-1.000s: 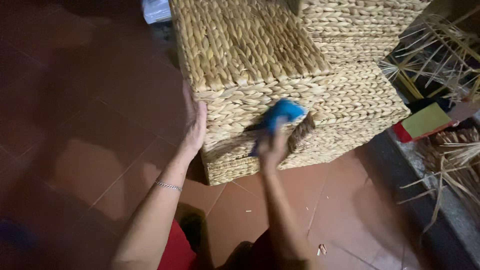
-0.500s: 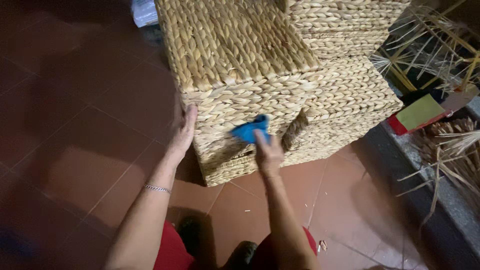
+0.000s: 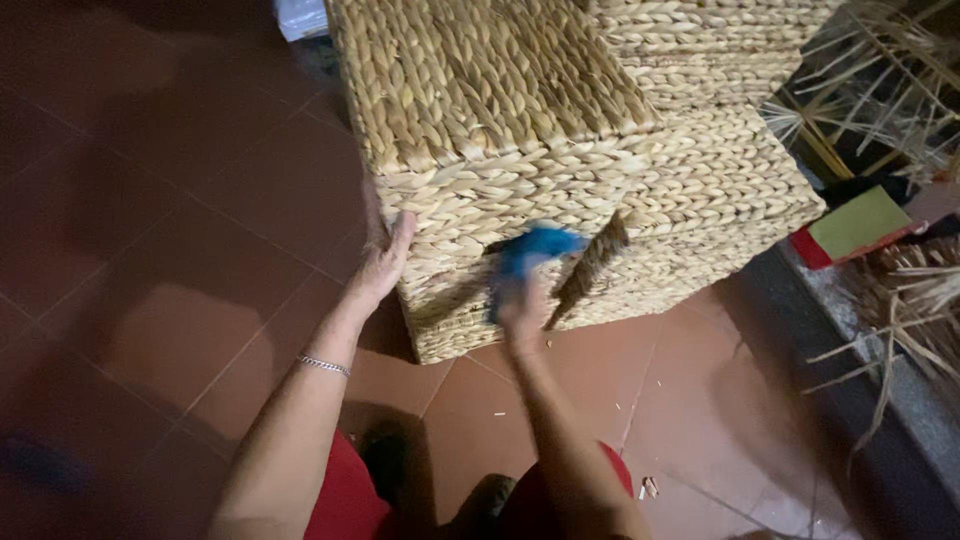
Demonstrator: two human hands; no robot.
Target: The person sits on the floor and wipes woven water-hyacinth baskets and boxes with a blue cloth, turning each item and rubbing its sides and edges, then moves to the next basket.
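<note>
From the head view I see my left hand (image 3: 385, 262) laid flat and open against the left corner of the woven basket (image 3: 520, 130), fingers spread upward along the plaited side, steadying it. A thin silver bracelet (image 3: 324, 366) sits on that wrist. My right hand (image 3: 520, 305) is blurred with motion; it looks closed around a blue tool (image 3: 535, 248), perhaps a brush or a small scraper, though the smear makes its kind hard to tell. The tool's head lies against the front face of the basket, just beside a dark slot handle (image 3: 592, 265) cut into the weave.

The basket stands on the red tiled floor (image 3: 180, 300), pressed up against a second woven basket (image 3: 720, 170) behind and to its right. Loose dry straw (image 3: 880, 110) spills at the right edge, with a green and red flat packet (image 3: 855, 228) lying on a grey ledge (image 3: 870, 350) below it. Small scraps (image 3: 648, 487) lie on the tiles near my legs.

I judge the step in hand to be working the blue tool over the front panel while the left hand braces the corner. The next stroke, as I read it, calls for steady pressure from the left palm so the basket does not slide, and for keeping the tool clear of the handle slot
</note>
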